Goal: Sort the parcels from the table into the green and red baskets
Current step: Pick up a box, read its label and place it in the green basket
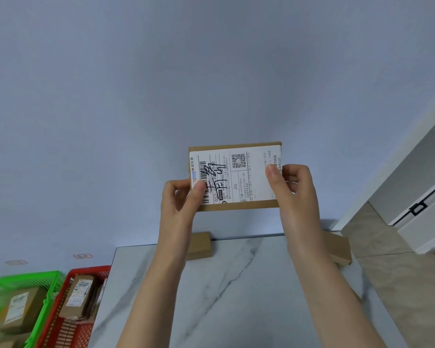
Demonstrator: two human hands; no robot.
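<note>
Both hands are up in front of the wall with a flat cardboard parcel between them, well above the marble-look table. The left hand pinches its left edge, thumb on the barcode, and the right hand pinches the right edge, thumb on the white shipping label, which has black handwriting scrawled across it. Lots of open air around the parcel, just plain bluish wall behind.

The near part of the table between the forearms is bare. At its far edge sit 2 more brown boxes: a small box just right of the left forearm, and a long box partly hidden behind the right forearm, close to the table's right corner.

Down left, off the table's left edge, a green basket and a red basket stand side by side, touching or nearly so. Both are slotted plastic and each holds labelled cardboard parcels
</note>
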